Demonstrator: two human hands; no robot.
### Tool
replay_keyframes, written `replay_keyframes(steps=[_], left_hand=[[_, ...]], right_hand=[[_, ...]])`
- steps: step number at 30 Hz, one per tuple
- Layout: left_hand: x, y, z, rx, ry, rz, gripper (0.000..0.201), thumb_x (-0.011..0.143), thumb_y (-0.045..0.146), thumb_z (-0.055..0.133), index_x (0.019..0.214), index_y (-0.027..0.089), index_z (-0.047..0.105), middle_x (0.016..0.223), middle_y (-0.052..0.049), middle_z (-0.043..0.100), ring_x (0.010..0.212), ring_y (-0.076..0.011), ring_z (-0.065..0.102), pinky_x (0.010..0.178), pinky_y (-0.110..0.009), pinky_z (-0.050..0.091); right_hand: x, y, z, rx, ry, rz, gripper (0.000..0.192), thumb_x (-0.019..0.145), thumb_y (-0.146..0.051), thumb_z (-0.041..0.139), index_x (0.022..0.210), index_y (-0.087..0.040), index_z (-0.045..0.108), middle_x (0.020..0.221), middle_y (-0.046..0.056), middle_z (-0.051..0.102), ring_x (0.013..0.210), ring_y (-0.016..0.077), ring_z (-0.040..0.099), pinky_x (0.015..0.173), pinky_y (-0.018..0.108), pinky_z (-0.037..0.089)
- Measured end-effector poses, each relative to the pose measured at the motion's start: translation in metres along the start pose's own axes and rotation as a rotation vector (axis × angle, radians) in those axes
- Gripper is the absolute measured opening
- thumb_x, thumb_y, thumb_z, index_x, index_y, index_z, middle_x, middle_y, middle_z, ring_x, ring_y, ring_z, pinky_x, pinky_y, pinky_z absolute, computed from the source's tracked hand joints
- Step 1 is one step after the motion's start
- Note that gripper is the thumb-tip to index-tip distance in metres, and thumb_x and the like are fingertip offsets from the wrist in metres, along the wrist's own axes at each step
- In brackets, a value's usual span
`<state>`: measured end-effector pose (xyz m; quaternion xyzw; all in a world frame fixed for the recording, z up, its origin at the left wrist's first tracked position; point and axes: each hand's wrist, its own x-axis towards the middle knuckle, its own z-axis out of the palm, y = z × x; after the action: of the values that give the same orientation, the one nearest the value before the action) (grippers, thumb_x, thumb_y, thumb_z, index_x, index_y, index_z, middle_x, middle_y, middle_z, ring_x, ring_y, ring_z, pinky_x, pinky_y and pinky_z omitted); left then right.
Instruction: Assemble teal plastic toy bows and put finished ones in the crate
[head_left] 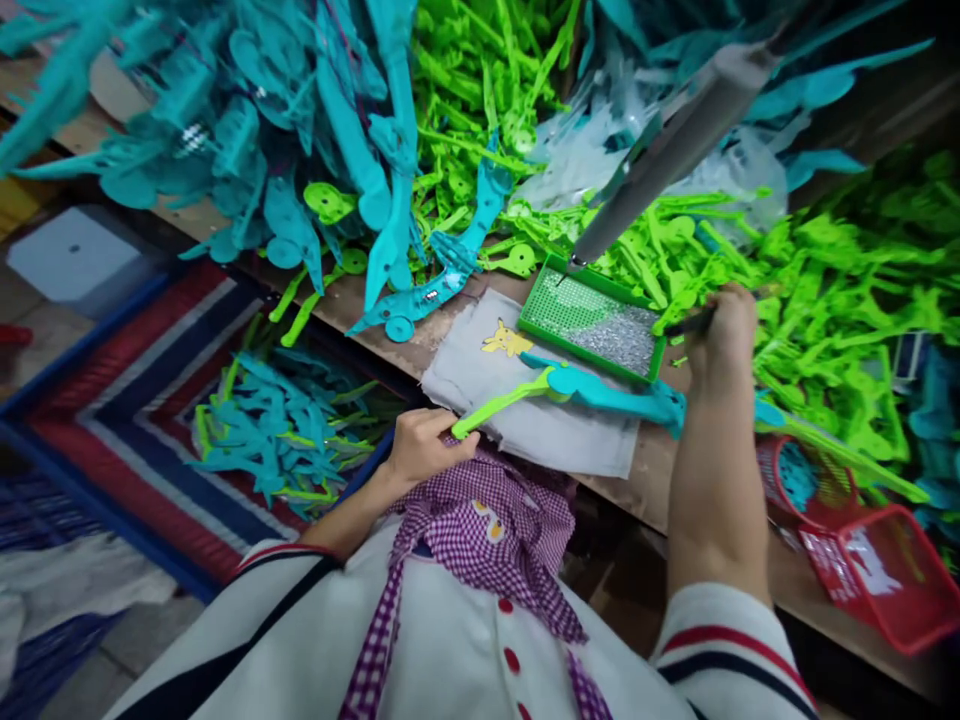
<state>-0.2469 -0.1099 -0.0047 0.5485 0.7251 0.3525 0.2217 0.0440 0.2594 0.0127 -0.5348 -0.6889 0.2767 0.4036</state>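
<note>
We saw the left hand (pixel 424 447) gripping the green end of a teal and green plastic piece (pixel 577 388) that lay across a grey cloth (pixel 540 430) on the tabletop (pixel 652 470). The right hand (pixel 721 335) held a thin dark tool (pixel 690 323) beside a green tray (pixel 592 318) of small silver bits.
</note>
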Motion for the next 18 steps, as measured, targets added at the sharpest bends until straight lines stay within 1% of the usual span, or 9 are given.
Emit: replay_keyframes(steps=[3, 5, 7, 9, 11, 13, 14, 16, 18], left_hand=[[0.013, 0.015, -0.011, 0.053, 0.123, 0.087, 0.044, 0.079, 0.046, 0.058, 0.047, 0.021, 0.040, 0.046, 0.002, 0.040, 0.049, -0.0120, 0.039, 0.057, -0.027, 0.033], [0.023, 0.022, -0.017, 0.050, 0.172, 0.135, 0.046, 0.080, 0.046, 0.057, 0.046, 0.021, 0.038, 0.044, 0.003, 0.036, 0.047, -0.0109, 0.036, 0.054, -0.027, 0.030], [0.033, 0.028, -0.024, 0.041, 0.193, 0.161, 0.047, 0.080, 0.045, 0.057, 0.046, 0.020, 0.036, 0.044, 0.004, 0.033, 0.045, -0.0096, 0.033, 0.052, -0.026, 0.026], [0.044, 0.034, -0.032, 0.044, 0.174, 0.149, 0.047, 0.080, 0.045, 0.058, 0.046, 0.019, 0.038, 0.045, 0.005, 0.033, 0.045, -0.0087, 0.032, 0.051, -0.026, 0.023], [0.055, 0.039, -0.041, 0.054, 0.105, 0.111, 0.048, 0.082, 0.046, 0.058, 0.047, 0.019, 0.040, 0.046, 0.005, 0.032, 0.046, -0.0083, 0.031, 0.051, -0.026, 0.021], [0.068, 0.045, -0.052, 0.067, 0.019, 0.070, 0.051, 0.083, 0.049, 0.057, 0.047, 0.018, 0.038, 0.046, 0.005, 0.029, 0.047, -0.0082, 0.029, 0.052, -0.027, 0.019], [0.074, 0.049, -0.057, 0.076, -0.017, 0.053, 0.053, 0.084, 0.050, 0.057, 0.047, 0.018, 0.037, 0.047, 0.005, 0.026, 0.047, -0.0082, 0.027, 0.052, -0.027, 0.019], [0.087, 0.055, -0.064, 0.105, -0.065, 0.027, 0.056, 0.084, 0.052, 0.057, 0.046, 0.018, 0.033, 0.047, 0.005, 0.023, 0.048, -0.0084, 0.024, 0.053, -0.028, 0.018], [0.098, 0.059, -0.069, 0.127, -0.089, 0.008, 0.056, 0.085, 0.052, 0.058, 0.046, 0.018, 0.035, 0.048, 0.005, 0.024, 0.049, -0.0087, 0.024, 0.053, -0.028, 0.018]], right_hand=[[0.044, 0.012, 0.018, 0.055, -0.037, 0.110, 0.051, 0.103, -0.051, 0.026, 0.098, -0.016, 0.063, 0.062, -0.007, 0.039, 0.044, 0.0052, 0.041, 0.050, 0.028, 0.035], [0.063, 0.011, 0.026, 0.077, -0.135, 0.136, 0.052, 0.104, -0.054, 0.024, 0.096, -0.018, 0.061, 0.065, -0.006, 0.045, 0.046, 0.0081, 0.047, 0.048, 0.027, 0.039], [0.071, 0.004, 0.025, 0.041, -0.223, 0.150, 0.051, 0.104, -0.051, 0.024, 0.096, -0.016, 0.059, 0.069, -0.004, 0.051, 0.047, 0.0092, 0.053, 0.050, 0.028, 0.043], [0.063, -0.011, 0.015, -0.039, -0.238, 0.162, 0.043, 0.103, -0.045, 0.036, 0.095, -0.012, 0.061, 0.071, -0.002, 0.057, 0.050, 0.0094, 0.056, 0.057, 0.029, 0.046], [0.035, -0.035, -0.003, -0.145, -0.167, 0.114, 0.031, 0.096, -0.037, 0.053, 0.096, -0.009, 0.065, 0.075, 0.002, 0.064, 0.058, 0.0109, 0.059, 0.068, 0.032, 0.049], [-0.015, -0.063, -0.019, -0.349, 0.005, -0.101, 0.028, 0.094, -0.033, 0.058, 0.108, -0.012, 0.069, 0.091, 0.009, 0.072, 0.075, 0.0140, 0.063, 0.081, 0.035, 0.048], [-0.044, -0.077, -0.024, -0.353, 0.066, -0.208, 0.033, 0.096, -0.035, 0.054, 0.117, -0.013, 0.067, 0.099, 0.011, 0.072, 0.081, 0.0153, 0.065, 0.083, 0.035, 0.048], [-0.103, -0.095, -0.023, -0.309, -0.007, -0.325, 0.035, 0.102, -0.038, 0.043, 0.118, -0.017, 0.066, 0.101, 0.011, 0.073, 0.086, 0.0173, 0.066, 0.081, 0.035, 0.050], [-0.147, -0.098, -0.009, -0.471, -0.189, -0.447, 0.035, 0.100, -0.041, 0.047, 0.122, -0.019, 0.064, 0.119, 0.013, 0.070, 0.108, 0.0237, 0.063, 0.093, 0.041, 0.047]])
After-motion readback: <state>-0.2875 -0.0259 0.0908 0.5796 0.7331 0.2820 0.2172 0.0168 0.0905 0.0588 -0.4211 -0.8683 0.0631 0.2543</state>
